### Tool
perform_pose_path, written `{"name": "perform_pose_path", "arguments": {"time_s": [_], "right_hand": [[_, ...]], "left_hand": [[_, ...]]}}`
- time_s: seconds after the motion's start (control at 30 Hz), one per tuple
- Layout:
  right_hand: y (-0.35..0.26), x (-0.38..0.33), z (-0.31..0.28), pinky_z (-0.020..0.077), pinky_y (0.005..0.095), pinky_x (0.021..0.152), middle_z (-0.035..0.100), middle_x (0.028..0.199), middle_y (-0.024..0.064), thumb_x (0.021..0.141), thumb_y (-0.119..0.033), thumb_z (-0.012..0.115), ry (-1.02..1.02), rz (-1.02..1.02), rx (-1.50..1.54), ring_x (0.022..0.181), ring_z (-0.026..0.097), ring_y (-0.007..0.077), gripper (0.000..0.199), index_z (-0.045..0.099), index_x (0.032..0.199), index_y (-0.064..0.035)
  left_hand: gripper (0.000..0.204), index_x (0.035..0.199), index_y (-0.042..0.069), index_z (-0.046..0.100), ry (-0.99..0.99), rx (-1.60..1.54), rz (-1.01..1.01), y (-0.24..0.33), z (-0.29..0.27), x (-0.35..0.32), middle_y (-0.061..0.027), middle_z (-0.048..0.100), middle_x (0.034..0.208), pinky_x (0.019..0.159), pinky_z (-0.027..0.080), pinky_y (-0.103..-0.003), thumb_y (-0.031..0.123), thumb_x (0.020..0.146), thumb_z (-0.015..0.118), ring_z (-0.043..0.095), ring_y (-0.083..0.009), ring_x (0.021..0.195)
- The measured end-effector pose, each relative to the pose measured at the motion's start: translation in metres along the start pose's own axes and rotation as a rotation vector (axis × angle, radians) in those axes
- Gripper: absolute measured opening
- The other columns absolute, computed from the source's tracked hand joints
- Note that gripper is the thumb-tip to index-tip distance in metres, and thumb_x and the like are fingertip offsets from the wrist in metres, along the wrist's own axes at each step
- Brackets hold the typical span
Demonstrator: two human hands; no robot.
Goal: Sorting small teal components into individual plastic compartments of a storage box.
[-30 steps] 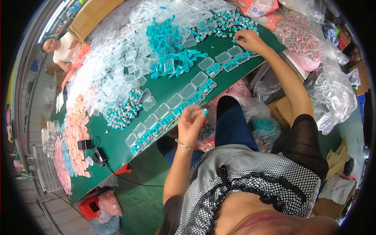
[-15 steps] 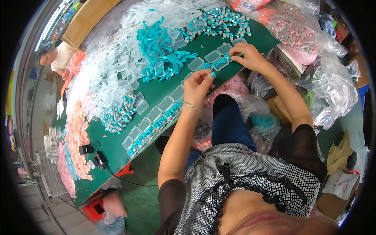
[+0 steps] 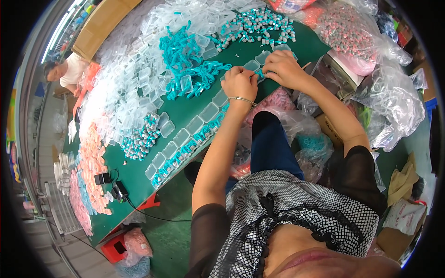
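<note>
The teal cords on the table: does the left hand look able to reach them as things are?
Probably yes: the teal cords lie just left of the left hand, with nothing visible standing between. That hand seems occupied near the clear cases, though.

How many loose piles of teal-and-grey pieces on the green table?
2. Left pile lies beyond the left end of the row of clear boxes; right pile is toward the table's far right. More could be hidden under heaped boxes.

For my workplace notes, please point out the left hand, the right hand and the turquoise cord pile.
Left hand (image 3: 239,85), head view: back of the hand.
Right hand (image 3: 285,69), head view: back of the hand.
Turquoise cord pile (image 3: 178,48), head view: middle of its upper heap.
</note>
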State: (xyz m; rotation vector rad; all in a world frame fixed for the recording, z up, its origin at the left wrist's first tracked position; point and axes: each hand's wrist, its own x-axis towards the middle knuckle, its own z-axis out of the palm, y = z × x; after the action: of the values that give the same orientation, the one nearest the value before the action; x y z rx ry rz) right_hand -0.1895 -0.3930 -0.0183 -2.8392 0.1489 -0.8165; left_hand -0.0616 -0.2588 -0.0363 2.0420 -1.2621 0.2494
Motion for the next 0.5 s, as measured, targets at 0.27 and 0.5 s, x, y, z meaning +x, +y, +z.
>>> {"name": "perform_pose_path", "arguments": {"time_s": [0.27,0.5], "right_hand": [[-0.0013,0.0063,0.003,0.0345,0.0386,0.082,0.055,0.082,0.0008,0.07,-0.017,0.069,-0.055,-0.081,-0.081,0.091,0.052,0.0198,0.011,0.064,0.079,-0.0126],[-0.0014,0.0041,0.0053,0.0342,0.0377,0.081,0.054,0.084,0.0036,0.072,-0.013,0.068,-0.042,-0.04,-0.032,0.091,0.052,0.0222,0.011,0.061,0.08,-0.0105]], "left_hand": [[0.008,0.075,0.018,0.072,-0.035,0.113,0.053,0.0011,-0.0007,0.0028,-0.0012,0.06,0.09,0.074,0.038,-0.042,0.022,0.067,0.072,0.055,-0.0239,0.09],[0.008,0.074,0.017,0.072,-0.05,0.146,0.079,0.0003,0.0006,0.0045,-0.0027,0.061,0.088,0.075,0.037,-0.042,0.021,0.068,0.07,0.055,-0.0245,0.088]]}}
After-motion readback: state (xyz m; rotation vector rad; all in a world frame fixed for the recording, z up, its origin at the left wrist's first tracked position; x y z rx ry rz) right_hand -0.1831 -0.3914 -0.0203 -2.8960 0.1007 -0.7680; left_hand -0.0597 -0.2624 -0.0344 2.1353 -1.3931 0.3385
